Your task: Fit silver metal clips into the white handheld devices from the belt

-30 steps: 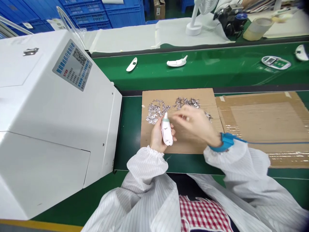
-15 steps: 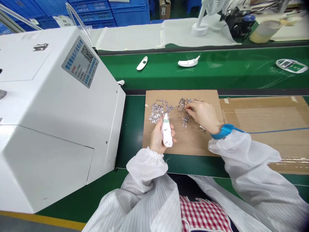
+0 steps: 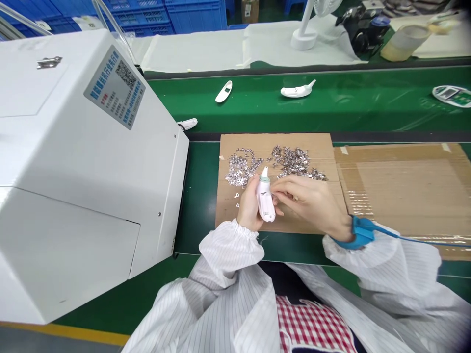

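Note:
An ear thermometer (image 3: 265,200), white with a pale green ring below its pointed tip, is held upright in my left hand (image 3: 251,203). Its open battery compartment faces up. My right hand (image 3: 307,200), with a blue wrist strap (image 3: 356,232), is at the thermometer's right side, thumb and fingertips pinched together. Whatever sits in that pinch is too small and hidden to make out. Beyond my hands, two piles of small metal contact pieces lie on a cardboard sheet (image 3: 228,215): a left pile (image 3: 239,169) and a right pile (image 3: 292,159).
A large white machine (image 3: 91,171) fills the left side. Across the back runs a green conveyor belt (image 3: 253,98) carrying white thermometer housings, among them one casing (image 3: 298,91). More cardboard (image 3: 405,186) lies to the right. A fan (image 3: 303,38) stands behind the belt.
My right hand has come from the right pile toward me to the thermometer's side. My left hand and the thermometer have shifted slightly right. The housings on the belt have moved right.

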`<state>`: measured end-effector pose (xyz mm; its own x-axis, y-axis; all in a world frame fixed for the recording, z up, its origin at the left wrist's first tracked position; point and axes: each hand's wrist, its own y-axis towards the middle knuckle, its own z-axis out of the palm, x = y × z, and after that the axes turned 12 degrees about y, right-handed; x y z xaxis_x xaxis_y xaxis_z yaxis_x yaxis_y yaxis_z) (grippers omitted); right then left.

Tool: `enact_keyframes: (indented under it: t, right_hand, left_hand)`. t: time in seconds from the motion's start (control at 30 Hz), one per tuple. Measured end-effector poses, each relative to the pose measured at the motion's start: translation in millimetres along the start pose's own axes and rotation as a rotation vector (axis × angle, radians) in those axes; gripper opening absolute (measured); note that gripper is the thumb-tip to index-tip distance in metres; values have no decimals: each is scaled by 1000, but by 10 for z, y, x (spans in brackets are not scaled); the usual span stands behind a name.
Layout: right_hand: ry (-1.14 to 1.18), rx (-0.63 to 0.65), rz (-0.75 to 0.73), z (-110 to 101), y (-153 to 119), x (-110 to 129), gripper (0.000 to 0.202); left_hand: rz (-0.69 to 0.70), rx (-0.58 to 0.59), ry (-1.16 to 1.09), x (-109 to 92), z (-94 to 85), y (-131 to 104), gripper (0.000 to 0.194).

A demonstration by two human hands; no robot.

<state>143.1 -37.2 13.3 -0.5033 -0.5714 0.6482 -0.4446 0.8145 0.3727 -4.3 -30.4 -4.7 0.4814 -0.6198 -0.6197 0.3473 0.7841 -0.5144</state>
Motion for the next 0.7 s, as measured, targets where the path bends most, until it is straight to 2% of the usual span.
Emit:
enact_keyframes:
  t: [0.23,0.4,0.43,0.5,0.57,0.6,0.67,0.7]
  right_hand:
    - [-52,13,-63,44,-59,-29,23]
    - [12,170,-115,-55,-111,-53,27]
    - [39,159,-99,-93,-108,-37,26]
    - [99,-6,-1,-171,-77,33,21]
    - [233,-345,91,-232,-7,149,13]
    - [340,-529,92,-250,40,215,14]
    - [593,-783,9,-252,149,342,35]
    - [701,-840,-39,-237,205,394,45]
  left_hand:
    - [-47,-58,-8,16,-5,6,30]
    - [-70,-85,3,18,-53,29,29]
    - [-69,-73,-1,13,-61,30,29]
    - [-78,-35,-17,15,-69,27,31]
    - [-116,-10,-33,46,-66,21,29]
    - [-142,-14,-39,75,-62,18,26]
    - [-191,-54,-42,155,-53,14,18]
    - [-206,-83,-37,199,-48,13,15]
